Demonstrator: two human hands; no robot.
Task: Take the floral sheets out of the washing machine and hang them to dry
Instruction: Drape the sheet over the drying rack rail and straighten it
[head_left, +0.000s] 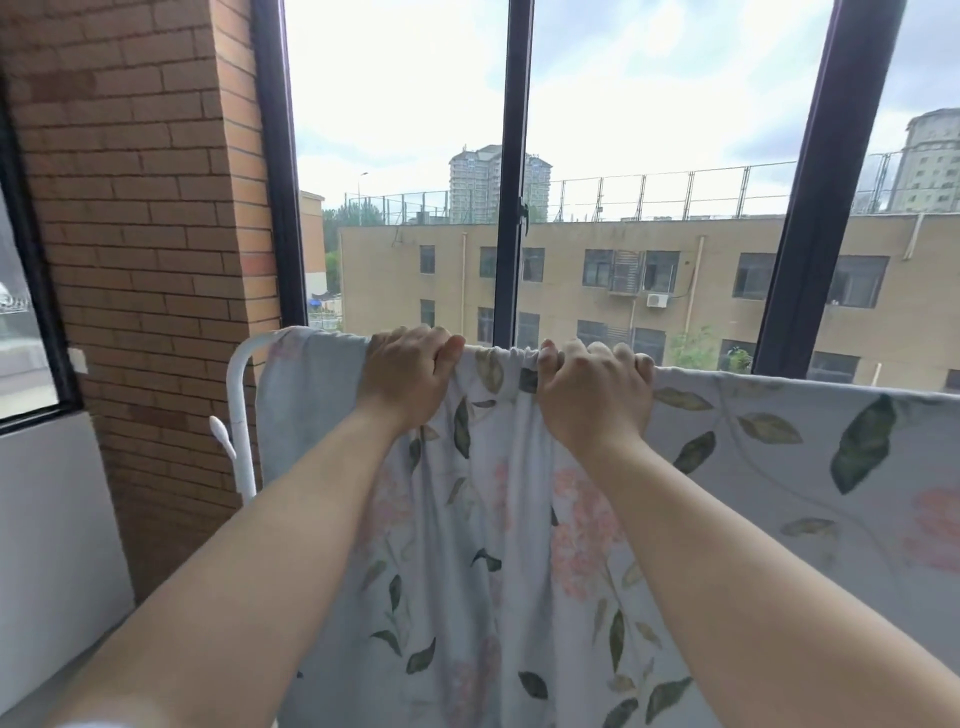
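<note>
Head view, 1 frame. The floral sheet (519, 545), pale blue-grey with pink blooms and green leaves, hangs draped over the top rail of a white drying rack (241, 395). It runs from the rack's rounded left corner to the right edge of the view, and its near side falls past the bottom of the frame.

Both my arms reach forward to the top rail. My left hand (410, 371) sits near the rack's left corner. Its fingers are curled over the top edge of the sheet and the thumb is tucked against the cloth on the near side, so it is clamped on the fabric. My right hand (592, 395) is just beside it, toward the middle of the rail. Its knuckles are raised and its fingers are curled round a bunched fold of the same top edge. Between the 2 hands the cloth is gathered into small puckers. To the right of my right hand it lies flatter along the rail.

A small white hook (222, 435) juts from the rack's left upright. Left of the rack stands a brick wall (140, 234). Behind the rack a dark-framed window (511, 171) looks out on a tan building (571, 291) under a cloudy sky.
</note>
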